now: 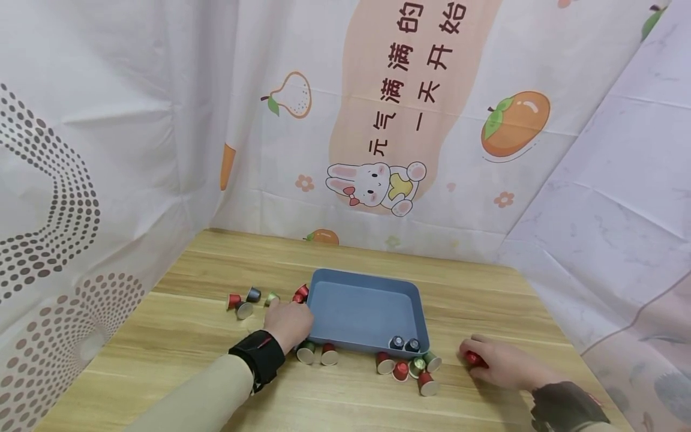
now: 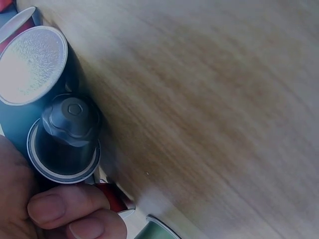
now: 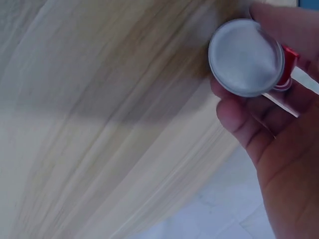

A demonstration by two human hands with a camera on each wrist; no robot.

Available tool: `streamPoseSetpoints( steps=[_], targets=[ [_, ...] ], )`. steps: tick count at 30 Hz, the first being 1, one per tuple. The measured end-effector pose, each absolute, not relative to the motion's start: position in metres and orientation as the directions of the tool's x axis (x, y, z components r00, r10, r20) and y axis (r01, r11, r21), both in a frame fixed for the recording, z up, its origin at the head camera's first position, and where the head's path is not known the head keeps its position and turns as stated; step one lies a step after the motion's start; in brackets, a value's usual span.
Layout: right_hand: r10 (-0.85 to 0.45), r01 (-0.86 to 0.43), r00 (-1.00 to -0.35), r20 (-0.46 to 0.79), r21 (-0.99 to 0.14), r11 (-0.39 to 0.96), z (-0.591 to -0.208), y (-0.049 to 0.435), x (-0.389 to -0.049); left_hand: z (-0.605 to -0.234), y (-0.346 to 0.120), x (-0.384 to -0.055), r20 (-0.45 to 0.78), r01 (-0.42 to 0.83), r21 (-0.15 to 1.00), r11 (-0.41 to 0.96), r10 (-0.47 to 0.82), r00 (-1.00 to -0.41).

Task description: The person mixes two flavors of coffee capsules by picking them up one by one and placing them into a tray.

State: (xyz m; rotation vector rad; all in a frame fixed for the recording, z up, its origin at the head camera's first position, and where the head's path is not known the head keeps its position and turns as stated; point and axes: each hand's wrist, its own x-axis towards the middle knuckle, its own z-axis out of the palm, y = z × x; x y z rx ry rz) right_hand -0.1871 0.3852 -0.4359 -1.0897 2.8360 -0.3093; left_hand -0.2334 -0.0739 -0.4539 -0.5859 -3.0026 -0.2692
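My left hand is at the left edge of the blue tray, among coffee capsules. In the left wrist view, a dark capsule sits right beside its curled fingers, narrow end toward the camera. Whether they grip it is hidden. Past the fingers lie a red capsule and a green one. Right of the tray, my right hand holds a red capsule just over the table. Its silver lid faces the right wrist camera, and a second rim shows behind it.
Two dark capsules stand in the tray's near right corner. Several red and green capsules lie along its near edge. Farther left are a red capsule, dark capsule and green capsule. Curtains rise behind the wooden table.
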Motion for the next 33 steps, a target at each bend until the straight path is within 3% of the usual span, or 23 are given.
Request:
streamPoseSetpoints(
  steps=[6, 14, 33],
  targets=[
    [-0.686, -0.687, -0.724, 0.071, -0.167, 0.707, -0.440, 0.379, -0.193, -0.456, -0.073, -0.235, 0.105, 0.366, 0.133, 0.921, 0.355, -0.929],
    [-0.720, -0.735, -0.677, 0.153, -0.090, 0.672, -0.445, 0.374, -0.200, -0.456, -0.065, -0.239, 0.010, 0.311, -0.034, 0.950, 0.311, -0.950],
    [-0.728, -0.750, -0.597, 0.338, 0.087, 0.655, -0.442, 0.358, -0.208, -0.454, -0.063, -0.237, -0.010, 0.306, -0.027, 0.952, 0.306, -0.952]
  ],
)
